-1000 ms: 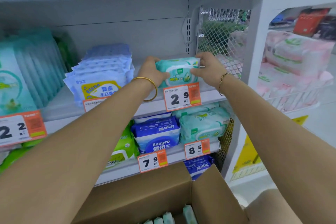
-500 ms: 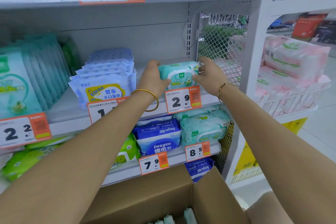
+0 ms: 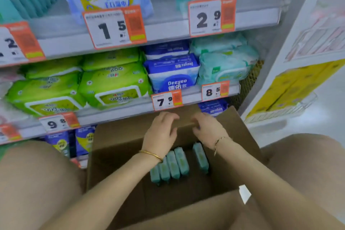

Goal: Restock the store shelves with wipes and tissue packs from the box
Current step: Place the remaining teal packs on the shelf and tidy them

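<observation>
wipe packs [image 3: 181, 160] upright in box [image 3: 115, 145], left hand [image 3: 160, 134], right hand [image 3: 207, 130] above, fingers [image 3: 170, 116] loose, empty

Left hand [image 3: 160, 133] and right hand [image 3: 207, 129] hover over box [image 3: 115, 147] of teal packs [image 3: 176, 163].

The wrist of the left hand [image 3: 161, 133] hides the near ends of the packs [image 3: 180, 160] beneath it — and the fingertips of the right hand [image 3: 207, 129] beside it are blurred.
</observation>
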Tool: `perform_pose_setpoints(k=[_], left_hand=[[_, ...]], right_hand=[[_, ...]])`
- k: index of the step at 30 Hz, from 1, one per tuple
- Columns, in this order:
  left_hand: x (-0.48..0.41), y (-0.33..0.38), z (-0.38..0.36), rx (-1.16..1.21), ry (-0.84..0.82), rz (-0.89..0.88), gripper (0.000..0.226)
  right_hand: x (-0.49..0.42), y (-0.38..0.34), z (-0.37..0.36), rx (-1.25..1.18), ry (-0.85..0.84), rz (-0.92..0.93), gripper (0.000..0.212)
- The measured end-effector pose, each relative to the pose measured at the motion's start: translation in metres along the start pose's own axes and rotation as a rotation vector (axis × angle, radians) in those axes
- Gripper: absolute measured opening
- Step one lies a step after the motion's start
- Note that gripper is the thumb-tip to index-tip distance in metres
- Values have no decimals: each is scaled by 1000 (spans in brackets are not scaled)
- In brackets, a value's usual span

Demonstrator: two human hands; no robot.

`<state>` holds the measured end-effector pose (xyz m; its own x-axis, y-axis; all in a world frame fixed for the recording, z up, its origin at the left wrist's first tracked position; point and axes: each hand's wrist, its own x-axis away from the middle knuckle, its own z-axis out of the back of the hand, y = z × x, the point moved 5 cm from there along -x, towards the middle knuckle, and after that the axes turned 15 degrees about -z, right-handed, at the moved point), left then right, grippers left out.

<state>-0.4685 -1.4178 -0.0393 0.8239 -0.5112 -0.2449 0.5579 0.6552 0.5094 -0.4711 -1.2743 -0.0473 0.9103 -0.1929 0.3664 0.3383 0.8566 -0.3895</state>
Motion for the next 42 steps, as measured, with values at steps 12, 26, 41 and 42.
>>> perform_pose_setpoints(k=[12,26,41,42], left_hand=[[29,-61,-49,43,-289,76,33],[36,-70,-61,151,-338,171,32],[33,-59,-49,242,-358,223,31],[32,-57,-46,254,-351,228,31]], right_hand=[[-46,81,-191,379,-351,-469,47],[-59,96,-208,394,-305,-463,43],[-34,58,-127,450,-336,-301,41],[-30,51,-112,407,-341,-268,40]])
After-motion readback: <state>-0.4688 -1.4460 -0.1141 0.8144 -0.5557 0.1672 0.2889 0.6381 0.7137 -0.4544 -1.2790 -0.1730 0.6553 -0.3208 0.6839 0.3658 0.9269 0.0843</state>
